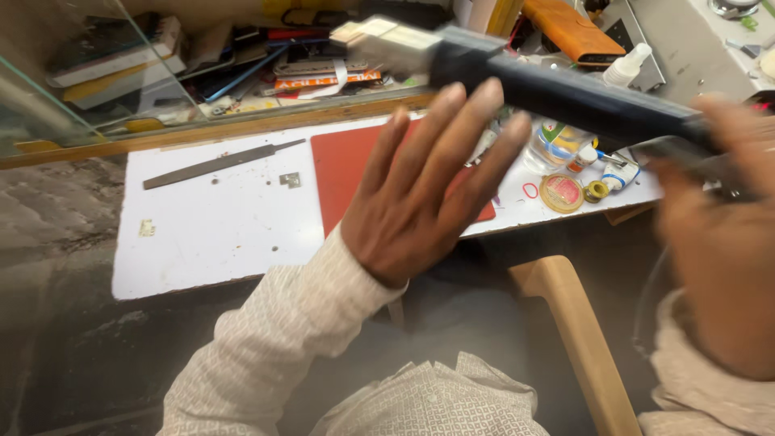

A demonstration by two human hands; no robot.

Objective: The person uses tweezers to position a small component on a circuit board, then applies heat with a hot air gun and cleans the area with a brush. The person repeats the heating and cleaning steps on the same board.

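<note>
The black tool (565, 93), a long dark bar with a pale blocky head at its far end, is held in the air above the right part of the white bench (218, 234), slanting from the upper middle of the view down toward the right. Its lower end is gripped by the right hand (718, 242), which is blurred; the fingers appear closed around the handle, though the exact grip cannot be told. The left hand (428, 194) is held flat and open just under the tool's shaft, fingers spread and pointing up toward it, the fingertips overlapping the shaft in the view; whether they touch it cannot be told. Beneath this hand a red mat (343, 173) is laid on the bench, reaching to the near edge. Toward the far left corner of the bench a long grey file (218, 164) is laid at a slant, and a small metal piece (290, 180) is seen between the file and the mat. Near the right edge a clear plastic bottle (553, 145), a round yellow tin (562, 192) and a small tube (620, 174) are grouped close together. Behind the far edge a glass pane (73, 89) is set, with cluttered books and papers behind it. A wooden chair arm (577, 339) is seen below the bench's near edge, between the two sleeves.
</note>
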